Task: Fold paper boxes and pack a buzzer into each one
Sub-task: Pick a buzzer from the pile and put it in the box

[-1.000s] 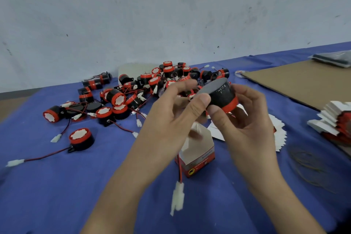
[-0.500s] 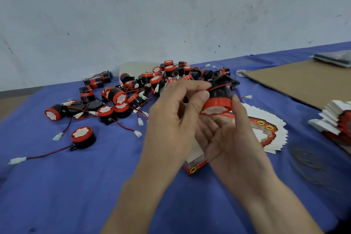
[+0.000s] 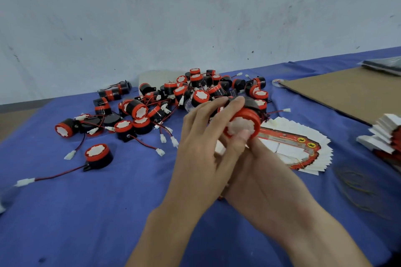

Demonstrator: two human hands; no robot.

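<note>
Buzzer [image 3: 249,115] readied for packing
It is gripped by left hand [image 3: 204,143] and right hand [image 3: 258,171], seemingly for orienting.

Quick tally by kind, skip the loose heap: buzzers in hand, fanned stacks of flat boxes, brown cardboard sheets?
held buzzer: 1
fanned stacks of flat boxes: 2 (one mid-right, one at the right edge)
brown cardboard sheet: 1
total: 4

table [image 3: 91,212] blue cloth | buzzers [image 3: 138,112] | flat boxes [image 3: 303,149] | cardboard [image 3: 347,93]
</note>
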